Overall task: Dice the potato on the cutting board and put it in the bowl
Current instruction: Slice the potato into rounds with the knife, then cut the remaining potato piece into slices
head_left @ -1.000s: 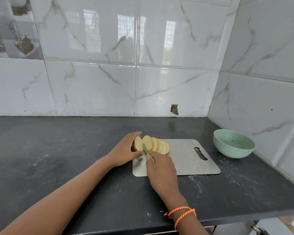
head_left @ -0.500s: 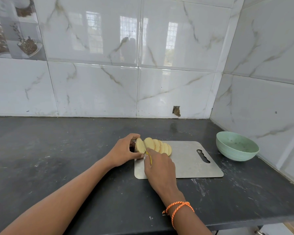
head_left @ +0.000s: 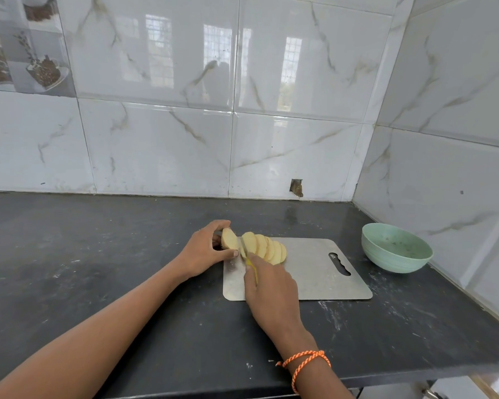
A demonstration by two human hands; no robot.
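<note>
Nearest you, your right hand (head_left: 271,289), a cord bracelet (head_left: 304,362) at its wrist, is closed around the yellow handle of a knife (head_left: 251,267), whose blade stands between the potato end (head_left: 229,239) and the slices (head_left: 267,249). Your left hand (head_left: 203,250) grips the potato end at the left edge of the cutting board (head_left: 314,272), thumb and fingers curled round it. The slices lean in a row on the board. Farther right, well apart from the board, the green bowl (head_left: 396,249) sits on the dark counter (head_left: 98,254).
</note>
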